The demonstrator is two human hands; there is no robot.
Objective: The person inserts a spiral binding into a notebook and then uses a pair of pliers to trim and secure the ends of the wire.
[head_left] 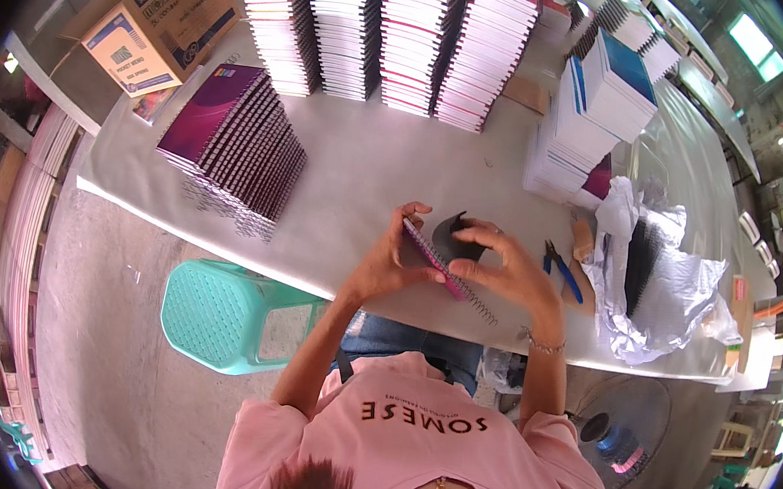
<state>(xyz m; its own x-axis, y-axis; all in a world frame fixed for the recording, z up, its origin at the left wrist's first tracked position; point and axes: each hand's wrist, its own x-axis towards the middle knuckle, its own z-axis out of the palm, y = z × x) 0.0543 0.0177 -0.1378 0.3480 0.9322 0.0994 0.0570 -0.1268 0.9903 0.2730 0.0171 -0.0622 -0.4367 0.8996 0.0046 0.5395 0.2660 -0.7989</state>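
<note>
My left hand (388, 261) grips a small notebook (430, 256) by its edge, fingers at its far end and thumb along the near side. The notebook stands tilted above the table, with a pink-purple cover strip showing. A wire spiral coil (481, 308) runs along its edge and sticks out past the near end. Close by on the right, my right hand (507, 270) has its fingers curled over a dark curved piece (453, 241) beside the notebook. What this piece is made of I cannot make out. Blue-handled cutting pliers (563, 272) lie right of that hand.
A stack of purple spiral notebooks (237, 140) stands left; several tall notebook stacks (411, 39) line the back. More books (583, 112) rise at the right, behind crumpled plastic (660, 289) holding dark coils. A carton (163, 20), a green stool (225, 313) and a fan (618, 436) surround the table (361, 166).
</note>
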